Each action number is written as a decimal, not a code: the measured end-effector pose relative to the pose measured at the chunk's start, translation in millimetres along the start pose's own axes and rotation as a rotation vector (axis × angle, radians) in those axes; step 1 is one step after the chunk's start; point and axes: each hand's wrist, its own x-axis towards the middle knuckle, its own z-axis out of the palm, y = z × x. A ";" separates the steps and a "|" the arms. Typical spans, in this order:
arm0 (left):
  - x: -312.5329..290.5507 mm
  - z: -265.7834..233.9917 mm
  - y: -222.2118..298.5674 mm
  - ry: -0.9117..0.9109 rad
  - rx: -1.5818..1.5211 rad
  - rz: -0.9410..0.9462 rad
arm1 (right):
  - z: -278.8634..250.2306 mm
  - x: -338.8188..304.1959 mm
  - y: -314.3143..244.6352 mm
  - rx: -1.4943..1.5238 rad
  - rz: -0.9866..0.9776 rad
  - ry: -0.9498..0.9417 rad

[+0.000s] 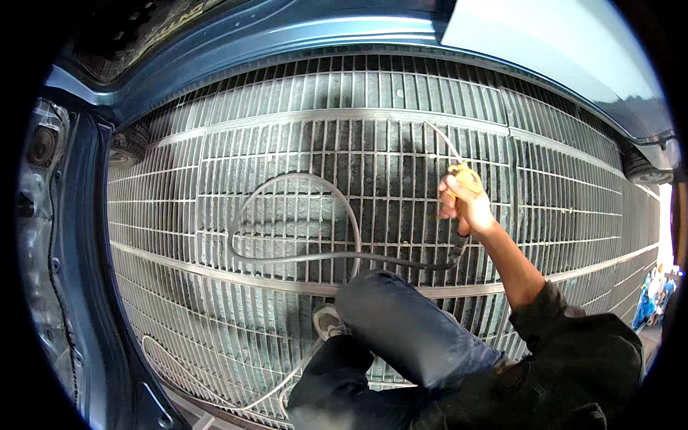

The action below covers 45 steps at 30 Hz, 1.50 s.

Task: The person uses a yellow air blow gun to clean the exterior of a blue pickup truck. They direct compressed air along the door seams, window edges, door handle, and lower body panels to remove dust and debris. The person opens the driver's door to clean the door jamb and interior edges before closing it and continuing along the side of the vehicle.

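Far left: blue car door (80, 258) standing open, inner face bare, round speaker (44, 145) set in it. Just right of that, a dark wheel (127, 147) under the blue car body (287, 41), which spans the top of the view. Floor is metal grating (154, 222), long bars with cross strips. Lower left, a thin pale hose (266, 405) curves over the grating.

Left of centre: grey hose (247, 193) lying in one loose loop, its darker end running right to below the right hand. Under the loop, a light shoe (328, 322), then a bent knee in dark jeans (401, 315); hose passes behind the knee.

Right of centre: yellow air gun (469, 175), up off the jeans, thin nozzle (446, 141) pointing up-left. Right hand (462, 199) is wrapped around its grip, fingers curled; can't tell if the trigger's pressed. Dark sleeve (573, 344) below. Left hand out of frame, can't tell its state.

Far right: second wheel (647, 172), blue-and-white heap (652, 297) below it.
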 end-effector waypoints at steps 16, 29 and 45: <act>-494.3 549.0 232.2 -1.217 -0.493 -0.001 | -37.8 -56.7 -33.0 -0.144 -0.097 0.293; -468.6 712.9 394.6 -1.137 -0.492 0.356 | -55.2 -91.7 -22.3 -0.323 -0.025 0.503; -469.1 710.3 426.0 -1.411 -0.634 0.565 | -58.0 -72.0 -11.9 -0.199 0.065 0.387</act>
